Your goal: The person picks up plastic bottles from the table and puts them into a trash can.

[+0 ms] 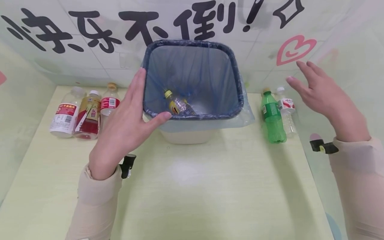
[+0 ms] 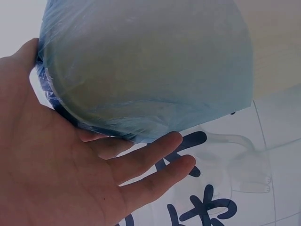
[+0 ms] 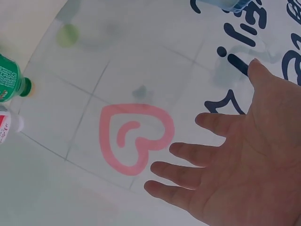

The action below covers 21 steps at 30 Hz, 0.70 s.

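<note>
A trash bin (image 1: pixel 187 137) with a dark rim and a translucent blue liner bag (image 1: pixel 207 83) stands at the back of the table. My left hand (image 1: pixel 123 123) rests against the rim's left side, its thumb at the front edge. In the left wrist view that hand's fingers (image 2: pixel 155 174) extend loosely beside the bag-covered rim. Inside the bin lies a yellow-capped plastic bottle (image 1: pixel 178 104). My right hand (image 1: pixel 330 95) hovers with spread fingers, holding nothing. Closest to it are a green plastic bottle (image 1: pixel 273 116) and a clear bottle with a white cap (image 1: pixel 286 106).
Left of the bin lie a red-labelled white-looking bottle (image 1: pixel 62 116), a bottle of dark red drink (image 1: pixel 88 116) and an orange-capped bottle (image 1: pixel 110 101) partly behind my left hand. The pale table (image 1: pixel 186 186) meets a wall (image 1: pixel 255 56) with black lettering and a pink heart.
</note>
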Motion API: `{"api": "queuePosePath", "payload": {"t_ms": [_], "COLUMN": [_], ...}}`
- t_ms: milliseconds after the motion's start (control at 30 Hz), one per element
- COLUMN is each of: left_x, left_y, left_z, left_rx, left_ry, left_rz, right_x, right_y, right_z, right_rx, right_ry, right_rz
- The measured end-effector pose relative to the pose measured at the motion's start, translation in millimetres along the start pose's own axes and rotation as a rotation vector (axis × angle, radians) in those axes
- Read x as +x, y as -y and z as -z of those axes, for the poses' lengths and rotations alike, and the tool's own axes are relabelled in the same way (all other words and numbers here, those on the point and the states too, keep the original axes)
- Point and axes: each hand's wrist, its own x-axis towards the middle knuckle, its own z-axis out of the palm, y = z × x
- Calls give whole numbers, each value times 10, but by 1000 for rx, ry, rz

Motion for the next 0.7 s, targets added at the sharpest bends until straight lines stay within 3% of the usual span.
{"api": "queuePosePath", "payload": {"t_ms": [367,700], "left_x": [-28,-35], "left_y": [-32,-38], "left_z": [-15,-11], "left_rx": [22,14], "left_ry": [-4,0], "left_rz": [15,19], "right_x": [35,188], "right_y": [-104,-329], "right_z": [-100,-521], "right_rx": [6,14], "right_ry": [21,36], "right_rz": [-13,-30]}}
